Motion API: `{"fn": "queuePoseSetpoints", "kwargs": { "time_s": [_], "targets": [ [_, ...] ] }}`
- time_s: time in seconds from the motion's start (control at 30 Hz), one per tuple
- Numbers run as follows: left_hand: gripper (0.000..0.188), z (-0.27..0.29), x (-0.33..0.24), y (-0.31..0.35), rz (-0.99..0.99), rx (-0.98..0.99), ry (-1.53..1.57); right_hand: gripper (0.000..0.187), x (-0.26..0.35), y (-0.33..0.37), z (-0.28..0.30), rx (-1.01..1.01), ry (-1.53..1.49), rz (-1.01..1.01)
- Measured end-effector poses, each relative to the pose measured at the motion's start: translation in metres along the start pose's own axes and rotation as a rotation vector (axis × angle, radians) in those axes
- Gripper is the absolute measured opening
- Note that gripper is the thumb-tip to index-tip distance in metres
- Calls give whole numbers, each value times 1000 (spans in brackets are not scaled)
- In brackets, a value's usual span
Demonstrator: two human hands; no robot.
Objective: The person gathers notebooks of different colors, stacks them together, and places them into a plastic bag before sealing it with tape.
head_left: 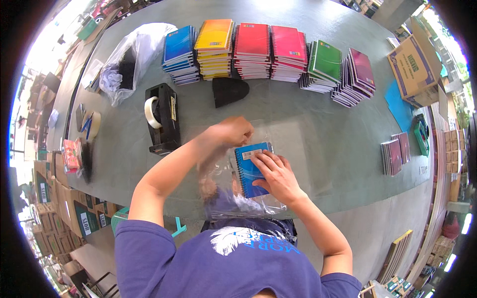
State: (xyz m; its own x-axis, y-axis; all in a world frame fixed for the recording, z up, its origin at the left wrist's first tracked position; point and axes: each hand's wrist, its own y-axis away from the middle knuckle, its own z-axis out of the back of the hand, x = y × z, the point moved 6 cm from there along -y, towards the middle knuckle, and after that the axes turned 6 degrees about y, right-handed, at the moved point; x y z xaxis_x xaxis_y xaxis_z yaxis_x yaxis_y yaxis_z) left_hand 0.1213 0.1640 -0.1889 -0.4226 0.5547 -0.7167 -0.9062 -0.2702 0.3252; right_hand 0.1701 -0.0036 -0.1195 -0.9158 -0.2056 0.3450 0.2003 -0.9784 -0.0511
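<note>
A blue spiral-bound notebook (246,175) with a white barcode label lies in front of me near the table's close edge. My right hand (278,175) rests on its cover, fingers stretched out and pressing the right half. Clear plastic film (218,186) spreads around and under the notebook and toward my body; whether it encloses the notebook I cannot tell. Just beyond the notebook's top edge, my left hand (235,131) is closed, fingers curled together and slightly blurred. What it pinches, if anything, does not show.
Stacks of blue (178,47), yellow (214,37), red, pink, green and maroon notebooks line the far side. A black tape dispenser (165,119) stands left, near a plastic bag (144,54). A dark rounded piece (230,92) lies ahead. At right are small maroon notebooks (391,158) and a carton (415,69).
</note>
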Motion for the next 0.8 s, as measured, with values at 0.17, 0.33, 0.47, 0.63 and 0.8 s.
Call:
{"fn": "queuePoseSetpoints", "kwargs": {
  "time_s": [0.17,0.33,0.47,0.63,0.8],
  "targets": [
    [24,4,4,19,3,-161,252,64,0,-1,-3,49,7,41],
    [31,1,35,91,346,174,95,68,-2,-1,-4,90,24,58],
    [33,1,37,134,415,-259,547,69,-2,1,-11,55,47,27],
    [23,-60,-15,156,451,-621,1206,71,0,2,-18,-34,96,-25],
    [21,-73,-27,182,611,-583,959,71,-3,0,-16,-25,28,21]
  ]
}}
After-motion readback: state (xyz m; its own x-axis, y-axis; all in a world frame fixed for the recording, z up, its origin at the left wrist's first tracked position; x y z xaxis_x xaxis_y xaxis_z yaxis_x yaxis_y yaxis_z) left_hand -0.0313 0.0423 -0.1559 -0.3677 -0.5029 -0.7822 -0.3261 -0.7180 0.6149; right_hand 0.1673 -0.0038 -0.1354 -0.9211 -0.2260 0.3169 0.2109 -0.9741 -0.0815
